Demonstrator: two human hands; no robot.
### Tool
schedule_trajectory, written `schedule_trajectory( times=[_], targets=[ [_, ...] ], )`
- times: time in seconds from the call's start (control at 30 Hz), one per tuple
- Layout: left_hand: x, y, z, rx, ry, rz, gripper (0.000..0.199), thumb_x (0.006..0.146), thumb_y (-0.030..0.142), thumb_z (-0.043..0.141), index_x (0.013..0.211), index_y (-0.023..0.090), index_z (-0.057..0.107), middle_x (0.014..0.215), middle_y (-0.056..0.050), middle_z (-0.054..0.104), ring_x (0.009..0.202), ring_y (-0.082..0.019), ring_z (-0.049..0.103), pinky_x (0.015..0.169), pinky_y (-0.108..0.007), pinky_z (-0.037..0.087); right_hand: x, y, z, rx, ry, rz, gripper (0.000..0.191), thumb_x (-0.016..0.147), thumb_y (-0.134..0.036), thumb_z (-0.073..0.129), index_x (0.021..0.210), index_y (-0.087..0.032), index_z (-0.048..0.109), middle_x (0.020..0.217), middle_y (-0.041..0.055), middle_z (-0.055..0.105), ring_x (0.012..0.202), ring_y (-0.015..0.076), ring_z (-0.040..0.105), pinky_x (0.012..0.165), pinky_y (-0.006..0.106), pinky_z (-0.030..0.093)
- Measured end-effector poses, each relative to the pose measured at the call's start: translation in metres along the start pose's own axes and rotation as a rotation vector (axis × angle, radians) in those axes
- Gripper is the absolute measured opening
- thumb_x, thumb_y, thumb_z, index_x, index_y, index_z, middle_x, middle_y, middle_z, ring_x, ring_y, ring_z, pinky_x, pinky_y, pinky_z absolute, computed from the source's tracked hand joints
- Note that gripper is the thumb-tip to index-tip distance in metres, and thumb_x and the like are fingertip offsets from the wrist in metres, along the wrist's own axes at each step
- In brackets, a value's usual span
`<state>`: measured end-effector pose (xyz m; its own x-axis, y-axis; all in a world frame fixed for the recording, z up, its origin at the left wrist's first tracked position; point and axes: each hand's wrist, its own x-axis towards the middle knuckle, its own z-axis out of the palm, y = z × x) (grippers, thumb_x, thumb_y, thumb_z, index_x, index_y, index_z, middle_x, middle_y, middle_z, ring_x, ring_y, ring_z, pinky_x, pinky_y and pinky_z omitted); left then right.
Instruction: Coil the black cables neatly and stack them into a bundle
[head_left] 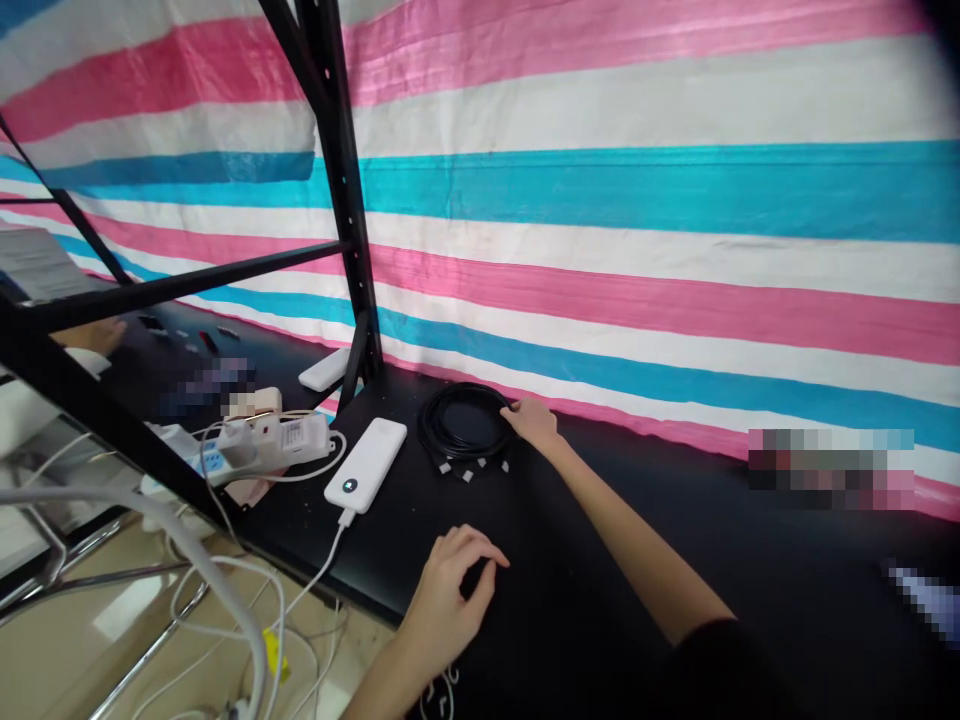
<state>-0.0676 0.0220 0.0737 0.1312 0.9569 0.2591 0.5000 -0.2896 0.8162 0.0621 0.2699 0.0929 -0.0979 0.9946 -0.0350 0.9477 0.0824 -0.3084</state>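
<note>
A coiled black cable [430,428] with several small pale tags or plug ends lies on the black table, close to the striped sheet. My right hand [533,421] reaches out to the coil's right side, its fingers closed on the cable's edge. Nearer to me, my left hand [459,578] hovers over the table with nothing in it, fingers curved and thumb apart from them. To its upper left is a white power bank [369,464] with a small round display, and a white charging cable [330,553] is plugged into its near end.
A black metal rack post [346,190] rises behind the power bank. Left of it are a power strip [214,460] with plugs and another white power bank [325,369]. White cords hang off the table's left edge. Another person's hand [101,337] is at far left.
</note>
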Motion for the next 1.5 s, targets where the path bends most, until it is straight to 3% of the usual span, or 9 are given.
schedule_trajectory(
  times=[0.37,0.6,0.8,0.97,1.1,1.2,1.27,1.37,1.5],
  targets=[
    [0.084,-0.044,-0.034,0.010,0.468,-0.029,0.020,0.085,0.023,0.050,0.100,0.018,0.061,0.095,-0.008,0.063,0.086,-0.020,0.060,0.080,-0.035,0.048,-0.003,-0.013,-0.010,0.446,0.143,-0.301,0.004,0.085,-0.015,0.054,0.080,-0.015,0.054,0.102,0.0066,0.058,0.094,0.0184,0.059,0.084,0.037,0.048],
    [0.105,-0.046,-0.041,0.022,0.792,-0.166,0.081,0.073,0.036,0.067,0.139,0.011,0.027,0.136,-0.023,0.035,0.132,-0.034,0.030,0.109,-0.054,0.023,-0.058,-0.046,-0.041,0.975,0.052,-0.558,0.010,0.076,-0.016,0.031,0.071,-0.024,0.028,0.079,-0.0016,0.052,0.042,0.0059,0.047,0.040,0.021,0.039],
    [0.084,0.002,-0.043,-0.163,0.503,-0.106,0.056,0.081,0.050,0.058,0.127,0.020,0.046,0.121,-0.014,0.056,0.103,-0.024,0.060,0.092,-0.042,0.046,-0.134,-0.004,-0.091,1.280,-0.155,-0.781,0.018,0.068,-0.018,0.044,0.064,-0.023,0.027,0.055,-0.0043,0.057,0.028,0.0026,0.028,0.031,0.019,0.019],
    [0.061,0.049,-0.014,-0.362,0.510,0.003,0.057,0.086,0.058,0.047,0.133,0.025,0.041,0.122,-0.009,0.056,0.111,-0.021,0.056,0.094,-0.036,0.044,-0.193,0.070,-0.115,1.390,0.025,-0.733,0.041,0.091,-0.034,0.047,0.054,-0.019,0.041,0.036,-0.0054,0.046,0.026,0.0029,0.028,0.030,0.019,0.013],
    [0.042,0.086,0.024,-0.704,0.014,-0.068,0.057,0.086,0.067,0.037,0.092,0.018,0.066,0.071,-0.006,0.067,0.066,-0.018,0.064,0.062,-0.030,0.050,-0.236,0.112,-0.121,1.262,0.131,-0.587,0.051,0.093,-0.038,0.052,0.047,-0.017,0.046,0.033,-0.0042,0.044,0.026,0.0031,0.031,0.030,0.018,0.017],
    [0.025,0.113,0.047,-0.898,-0.276,-0.188,0.059,0.081,0.068,0.046,0.048,0.020,0.050,0.031,0.004,0.035,0.026,-0.008,0.034,0.031,-0.023,0.025,-0.261,0.137,-0.127,1.378,0.192,-0.401,0.046,0.091,-0.042,0.053,0.053,-0.017,0.054,0.040,-0.0020,0.052,0.026,0.0046,0.035,0.028,0.019,0.020],
    [0.018,0.128,0.057,-0.960,-0.289,-0.249,0.058,0.076,0.068,0.054,0.045,0.021,0.044,0.030,0.008,0.024,0.023,-0.005,0.020,0.029,-0.022,0.015,-0.274,0.155,-0.131,1.425,0.196,-0.320,0.041,0.088,-0.042,0.057,0.055,-0.017,0.061,0.049,0.0012,0.057,0.032,0.0076,0.045,0.030,0.020,0.030],
    [0.018,0.136,0.063,-0.901,-0.196,-0.306,0.055,0.075,0.067,0.056,0.047,0.021,0.047,0.033,0.007,0.025,0.029,-0.006,0.028,0.035,-0.023,0.028,-0.291,0.187,-0.137,1.463,0.229,-0.362,0.037,0.084,-0.047,0.059,0.062,-0.019,0.069,0.062,0.0057,0.059,0.053,0.0156,0.058,0.041,0.026,0.045],
    [0.023,0.124,0.067,-0.743,-0.144,-0.406,0.044,0.074,0.053,0.067,0.053,0.018,0.054,0.041,0.005,0.039,0.042,-0.008,0.040,0.045,-0.024,0.037,-0.311,0.228,-0.136,1.368,0.378,-0.486,0.032,0.086,-0.046,0.057,0.066,-0.024,0.070,0.067,0.0067,0.053,0.057,0.0173,0.053,0.038,0.028,0.040]
  ],
)
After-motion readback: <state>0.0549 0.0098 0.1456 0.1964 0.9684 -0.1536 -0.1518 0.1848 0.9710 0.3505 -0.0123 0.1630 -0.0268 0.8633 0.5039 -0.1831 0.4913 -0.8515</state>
